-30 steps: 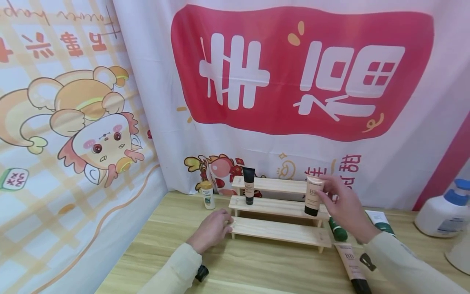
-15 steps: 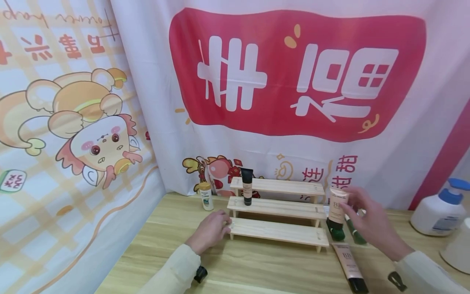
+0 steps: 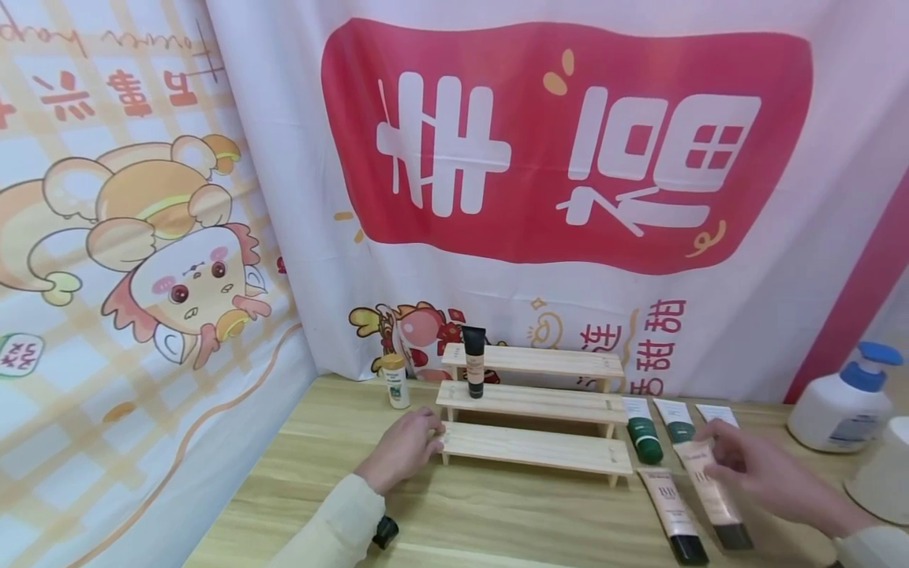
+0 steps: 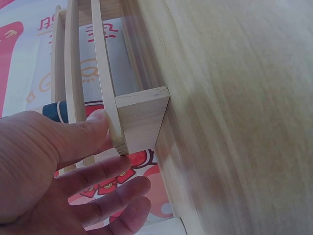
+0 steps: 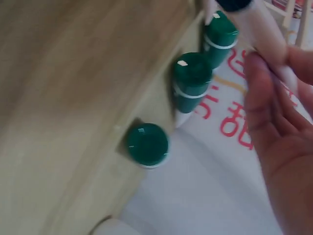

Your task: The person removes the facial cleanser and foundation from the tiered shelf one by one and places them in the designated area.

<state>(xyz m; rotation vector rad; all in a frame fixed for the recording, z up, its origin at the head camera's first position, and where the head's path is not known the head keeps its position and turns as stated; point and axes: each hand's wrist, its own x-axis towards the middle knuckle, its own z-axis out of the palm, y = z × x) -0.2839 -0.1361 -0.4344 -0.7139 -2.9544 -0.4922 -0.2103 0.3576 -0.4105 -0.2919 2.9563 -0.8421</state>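
Observation:
In the head view my right hand (image 3: 774,477) pinches a beige BB cream tube (image 3: 713,493) near its crimped end, black cap toward me. Whether it touches the table cannot be told. Another BB cream tube (image 3: 670,513) lies just left of it. My left hand (image 3: 403,450) holds the left end of a three-step wooden display rack (image 3: 533,446); in the left wrist view the thumb and index finger pinch the lowest board (image 4: 110,88). A small black-capped cosmetic tube (image 3: 474,363) stands at the left of the rack's middle step.
Several tubes lie right of the rack, including green-capped ones (image 3: 645,438). A yellow-capped white bottle (image 3: 396,383) stands left of it. A blue-topped pump bottle (image 3: 845,402) and a white container (image 3: 884,473) stand far right. A small black object (image 3: 386,532) lies by my left sleeve.
My right hand has carried the BB cream tube off the rack's right end, rightward and down beside the other BB tube. The left hand has kept its hold on the rack.

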